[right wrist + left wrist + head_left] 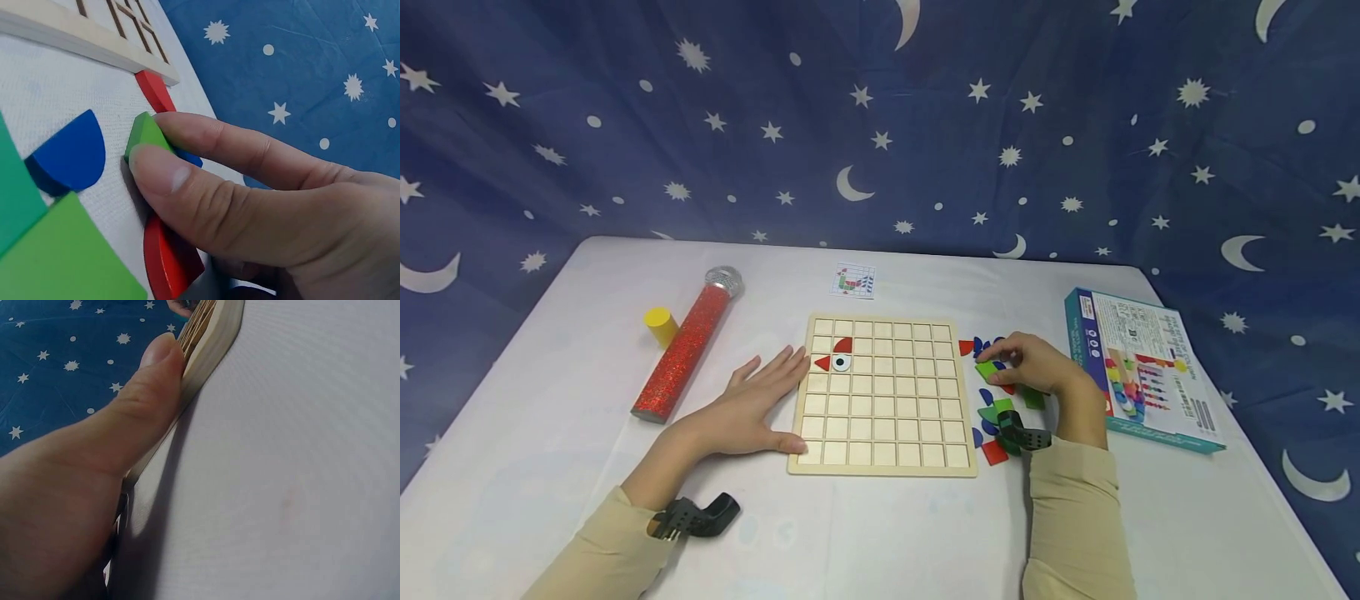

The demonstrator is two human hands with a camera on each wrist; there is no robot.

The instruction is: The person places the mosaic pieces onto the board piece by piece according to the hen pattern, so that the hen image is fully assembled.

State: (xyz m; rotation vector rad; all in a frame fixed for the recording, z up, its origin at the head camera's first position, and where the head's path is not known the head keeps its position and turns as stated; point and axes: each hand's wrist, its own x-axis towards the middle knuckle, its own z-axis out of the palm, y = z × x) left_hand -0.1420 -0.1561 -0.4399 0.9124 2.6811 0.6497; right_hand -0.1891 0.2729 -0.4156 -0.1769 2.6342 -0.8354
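A wooden grid board [883, 400] lies on the white table. In its upper left cells sit a red quarter-round piece [844, 344], a red triangle [823, 363] and a white eye tile [841, 362]. My left hand [748, 408] rests along the board's left edge, fingers spread; the left wrist view shows the thumb [147, 394] against the rim. To the right of the board, my right hand [1037, 364] pinches a light green block [147, 134] between thumb and forefinger. Around it lie blue rounded pieces [72, 150], a red curved piece [165, 256] and several green ones.
A printed pattern card [853, 281] lies behind the board. On the left, a red glittery tube with a silver top [688, 346] lies beside a yellow cylinder [661, 326]. A toy box [1142, 367] lies at the right, close to my right hand. A starry blue cloth [880, 125] hangs behind.
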